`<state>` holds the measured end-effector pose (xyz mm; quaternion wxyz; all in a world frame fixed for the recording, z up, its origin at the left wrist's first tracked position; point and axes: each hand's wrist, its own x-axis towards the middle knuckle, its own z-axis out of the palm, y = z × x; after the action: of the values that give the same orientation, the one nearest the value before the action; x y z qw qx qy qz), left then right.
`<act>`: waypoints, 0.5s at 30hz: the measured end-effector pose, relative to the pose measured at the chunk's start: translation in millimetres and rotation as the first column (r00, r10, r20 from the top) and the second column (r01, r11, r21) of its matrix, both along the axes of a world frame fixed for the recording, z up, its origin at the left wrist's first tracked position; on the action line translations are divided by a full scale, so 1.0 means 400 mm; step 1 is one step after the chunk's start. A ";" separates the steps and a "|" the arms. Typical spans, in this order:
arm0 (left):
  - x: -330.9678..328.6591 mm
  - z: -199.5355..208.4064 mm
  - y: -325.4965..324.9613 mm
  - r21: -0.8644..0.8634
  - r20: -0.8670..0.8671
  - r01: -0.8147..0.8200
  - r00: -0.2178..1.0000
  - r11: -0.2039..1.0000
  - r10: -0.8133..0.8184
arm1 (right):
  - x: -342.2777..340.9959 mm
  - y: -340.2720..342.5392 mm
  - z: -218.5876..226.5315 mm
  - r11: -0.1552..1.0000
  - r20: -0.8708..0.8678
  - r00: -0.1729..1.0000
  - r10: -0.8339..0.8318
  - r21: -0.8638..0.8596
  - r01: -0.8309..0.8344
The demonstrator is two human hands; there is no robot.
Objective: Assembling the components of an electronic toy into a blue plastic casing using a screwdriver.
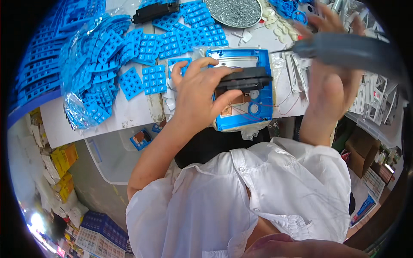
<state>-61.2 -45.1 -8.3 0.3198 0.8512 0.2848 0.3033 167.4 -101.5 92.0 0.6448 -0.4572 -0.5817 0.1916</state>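
Note:
My left hand (pixel 198 92) grips the near-left end of a long black plastic part (pixel 247 78) between thumb and fingers. That part lies across an upturned blue plastic housing (pixel 264 109), which holds thin red wires and a brown circuit board (pixel 241 99). To the right, my right hand (pixel 329 84) is raised with its fingers spread, blurred by motion. A dark grey electric screwdriver (pixel 348 50) crosses in front of its palm, its thin bit pointing left toward the housing's far right corner. The tool hides part of the hand.
Blue number keypads (pixel 152 79) cover the far left of the table, many inside a clear plastic bag (pixel 81 81). A similar black part (pixel 155 12) and a round tray of small metal pieces (pixel 234 10) stand at the back. White plastic parts (pixel 370 96) pile up right; a clear bin (pixel 112 163) sits below.

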 end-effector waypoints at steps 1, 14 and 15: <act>0.006 0.003 0.009 -0.036 0.035 -0.014 0.999 0.999 0.015 | 0.010 -0.032 0.003 0.978 0.133 0.973 -0.188 0.116 0.173; 0.044 0.001 0.013 -0.631 0.293 -0.002 0.926 0.776 0.240 | 0.068 0.016 -0.171 0.951 0.637 0.718 0.280 -0.287 -0.116; 0.032 -0.007 0.008 -0.506 0.264 -0.020 0.948 0.862 0.177 | 0.078 0.015 -0.160 0.935 0.601 0.736 0.312 -0.330 -0.127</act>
<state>-48.4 -42.0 -11.1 0.5513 0.6678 0.3447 0.3622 198.5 -95.6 28.1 0.3106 -0.5048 -0.7862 0.1749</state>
